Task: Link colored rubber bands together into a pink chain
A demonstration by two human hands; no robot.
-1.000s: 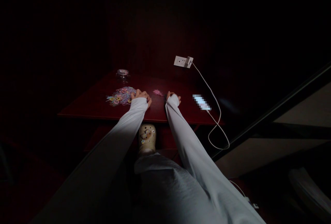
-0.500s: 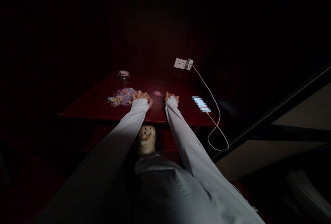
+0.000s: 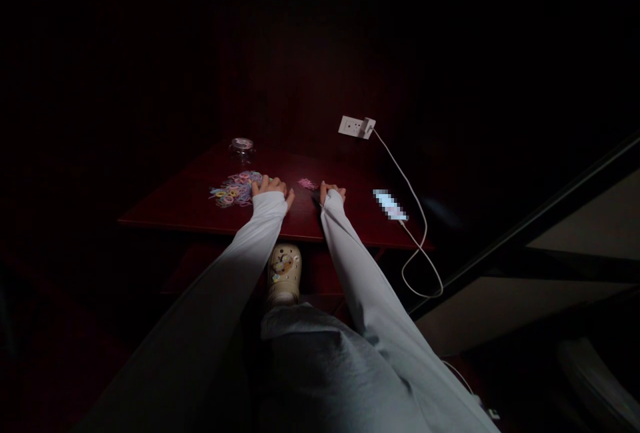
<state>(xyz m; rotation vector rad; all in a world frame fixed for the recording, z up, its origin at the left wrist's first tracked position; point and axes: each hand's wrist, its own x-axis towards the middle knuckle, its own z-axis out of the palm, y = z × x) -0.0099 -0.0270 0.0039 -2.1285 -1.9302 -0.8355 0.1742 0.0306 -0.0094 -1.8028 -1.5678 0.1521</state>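
Head view: left hand (image 3: 270, 185) is resting with bent fingers at the edge of the mixed bands (image 3: 233, 191), lying on the desk (image 3: 173, 213) at its nine o'clock. Pink bands (image 3: 307, 183) are lying at its three o'clock, toward the right hand (image 3: 333, 191), which is resting, fingers curled. The view is not showing whether either grip is holding anything.

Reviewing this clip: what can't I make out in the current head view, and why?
All in the head view:
Left hand's grip: contents hidden under the hand, which also covers part of the multicolored hair ties.
Right hand's grip: contents hidden by hand and sleeve.
Pink pile: pieces too small to count.
Jar: contents lost in dimness.
Phone: screen pixelated.
Pale shape, lower right: dark, cut by right edge.
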